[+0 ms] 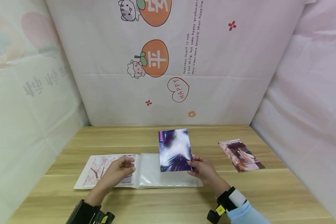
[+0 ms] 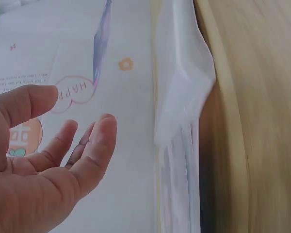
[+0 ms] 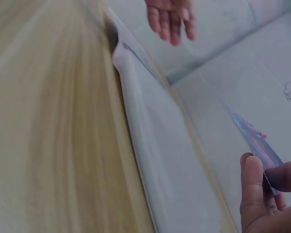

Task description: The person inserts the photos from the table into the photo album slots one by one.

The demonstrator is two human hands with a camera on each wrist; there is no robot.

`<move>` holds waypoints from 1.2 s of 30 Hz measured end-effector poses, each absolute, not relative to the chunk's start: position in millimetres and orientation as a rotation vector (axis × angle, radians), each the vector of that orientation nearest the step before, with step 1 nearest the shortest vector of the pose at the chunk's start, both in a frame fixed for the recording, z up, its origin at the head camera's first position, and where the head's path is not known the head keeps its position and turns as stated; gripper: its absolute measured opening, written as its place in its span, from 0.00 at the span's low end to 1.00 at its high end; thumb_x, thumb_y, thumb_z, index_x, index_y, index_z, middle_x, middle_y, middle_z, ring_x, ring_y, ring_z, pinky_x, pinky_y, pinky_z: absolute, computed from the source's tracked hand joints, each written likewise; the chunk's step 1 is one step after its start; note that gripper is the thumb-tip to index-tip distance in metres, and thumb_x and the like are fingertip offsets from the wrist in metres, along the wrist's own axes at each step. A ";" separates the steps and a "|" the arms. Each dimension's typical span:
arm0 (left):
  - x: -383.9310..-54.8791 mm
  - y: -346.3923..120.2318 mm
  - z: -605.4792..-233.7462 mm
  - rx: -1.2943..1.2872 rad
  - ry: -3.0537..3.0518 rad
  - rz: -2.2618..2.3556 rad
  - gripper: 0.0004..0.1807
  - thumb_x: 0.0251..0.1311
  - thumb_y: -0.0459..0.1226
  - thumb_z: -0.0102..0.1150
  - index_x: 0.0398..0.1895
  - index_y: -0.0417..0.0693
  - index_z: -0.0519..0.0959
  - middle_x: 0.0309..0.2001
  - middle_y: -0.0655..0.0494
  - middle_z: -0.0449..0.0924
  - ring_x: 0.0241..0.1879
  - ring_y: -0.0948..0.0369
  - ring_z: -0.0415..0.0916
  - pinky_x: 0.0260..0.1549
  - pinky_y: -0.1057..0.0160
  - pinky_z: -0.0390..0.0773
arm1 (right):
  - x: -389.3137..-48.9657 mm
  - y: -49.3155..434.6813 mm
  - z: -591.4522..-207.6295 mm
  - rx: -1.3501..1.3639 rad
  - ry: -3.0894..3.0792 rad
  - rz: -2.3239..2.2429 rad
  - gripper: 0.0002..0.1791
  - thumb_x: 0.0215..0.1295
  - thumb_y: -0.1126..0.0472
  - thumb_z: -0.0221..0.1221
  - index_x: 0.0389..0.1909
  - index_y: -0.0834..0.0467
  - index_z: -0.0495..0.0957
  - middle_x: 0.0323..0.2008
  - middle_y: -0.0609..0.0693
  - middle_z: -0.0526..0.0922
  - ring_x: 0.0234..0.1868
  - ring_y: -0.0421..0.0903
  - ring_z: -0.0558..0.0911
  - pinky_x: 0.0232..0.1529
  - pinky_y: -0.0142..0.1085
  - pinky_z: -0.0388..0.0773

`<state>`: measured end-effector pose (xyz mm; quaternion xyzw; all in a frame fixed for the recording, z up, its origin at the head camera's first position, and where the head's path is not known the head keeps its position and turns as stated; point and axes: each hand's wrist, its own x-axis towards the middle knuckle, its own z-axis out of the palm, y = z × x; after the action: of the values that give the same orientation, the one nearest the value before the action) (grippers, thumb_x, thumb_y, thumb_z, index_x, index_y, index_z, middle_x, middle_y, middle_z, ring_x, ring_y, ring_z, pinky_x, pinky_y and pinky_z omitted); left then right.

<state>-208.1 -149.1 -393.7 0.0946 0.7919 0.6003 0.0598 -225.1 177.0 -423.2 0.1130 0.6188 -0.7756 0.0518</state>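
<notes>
In the head view a glossy blue and purple photo card (image 1: pixel 175 150) is pinched at its lower right corner by my right hand (image 1: pixel 203 170). The card hangs over the right page of an open photo album (image 1: pixel 149 178), a clear sleeve. My left hand (image 1: pixel 117 173) hovers above the album's left page, where a pink blossom picture (image 1: pixel 99 168) shows. Its fingers are loosely bent with nothing between them, as the left wrist view shows for the left hand (image 2: pixel 63 160). From the right wrist, the card (image 3: pixel 254 138) appears nearly edge-on between thumb and fingers.
Another photo card (image 1: pixel 242 155), with pink blossoms and a figure, lies on the wooden table (image 1: pixel 156 205) to the right of the album. White printed cloth (image 1: pixel 212 93) hangs behind the table and along both sides.
</notes>
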 end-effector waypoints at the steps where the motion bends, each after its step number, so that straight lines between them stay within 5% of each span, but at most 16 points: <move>1: -208.3 -145.9 -393.3 0.272 2.362 1.844 0.19 0.58 0.30 0.57 0.52 0.31 0.70 0.43 0.42 0.74 0.41 0.53 0.75 0.39 0.59 0.79 | -222.1 173.6 -423.6 0.327 1.870 -2.356 0.10 0.60 0.75 0.53 0.42 0.68 0.67 0.32 0.54 0.71 0.25 0.43 0.75 0.31 0.36 0.80; 11: -219.9 -124.1 -400.3 0.178 2.148 2.050 0.24 0.62 0.29 0.52 0.60 0.28 0.61 0.46 0.34 0.71 0.47 0.42 0.72 0.43 0.54 0.77 | -189.8 148.4 -419.8 0.078 1.743 -2.251 0.09 0.58 0.73 0.55 0.36 0.64 0.66 0.29 0.52 0.70 0.23 0.40 0.73 0.33 0.35 0.80; 15: -228.3 -122.7 -407.5 0.123 2.127 2.063 0.25 0.63 0.31 0.52 0.61 0.28 0.61 0.48 0.33 0.70 0.45 0.45 0.74 0.43 0.54 0.77 | -181.4 140.1 -423.1 0.026 1.688 -2.221 0.10 0.57 0.73 0.56 0.36 0.63 0.65 0.28 0.51 0.70 0.23 0.39 0.72 0.32 0.34 0.80; 23: -235.7 -120.7 -409.3 0.010 2.193 2.094 0.19 0.62 0.30 0.53 0.55 0.30 0.66 0.33 0.48 0.77 0.30 0.59 0.75 0.31 0.60 0.80 | -174.8 130.0 -427.9 -0.006 1.640 -2.203 0.11 0.55 0.74 0.55 0.35 0.63 0.64 0.25 0.50 0.69 0.23 0.39 0.73 0.29 0.32 0.80; 31: -234.4 -122.5 -407.5 0.020 2.186 2.094 0.15 0.61 0.27 0.52 0.50 0.32 0.67 0.29 0.51 0.76 0.27 0.60 0.73 0.28 0.62 0.78 | -174.4 128.9 -428.6 -0.016 1.666 -2.204 0.12 0.56 0.73 0.55 0.39 0.65 0.63 0.25 0.50 0.73 0.24 0.40 0.76 0.27 0.32 0.80; 36: -232.8 -125.7 -405.7 -0.006 2.193 2.104 0.14 0.61 0.26 0.51 0.49 0.33 0.68 0.25 0.53 0.72 0.24 0.59 0.70 0.24 0.64 0.74 | -179.1 136.5 -420.2 -0.136 1.819 -2.131 0.17 0.59 0.71 0.53 0.48 0.71 0.62 0.32 0.55 0.77 0.30 0.46 0.80 0.35 0.44 0.80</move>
<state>-232.8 -125.7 -405.7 -0.0021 0.7206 0.6915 0.0511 -179.1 136.5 -420.2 -0.0476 0.6394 -0.7488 0.1676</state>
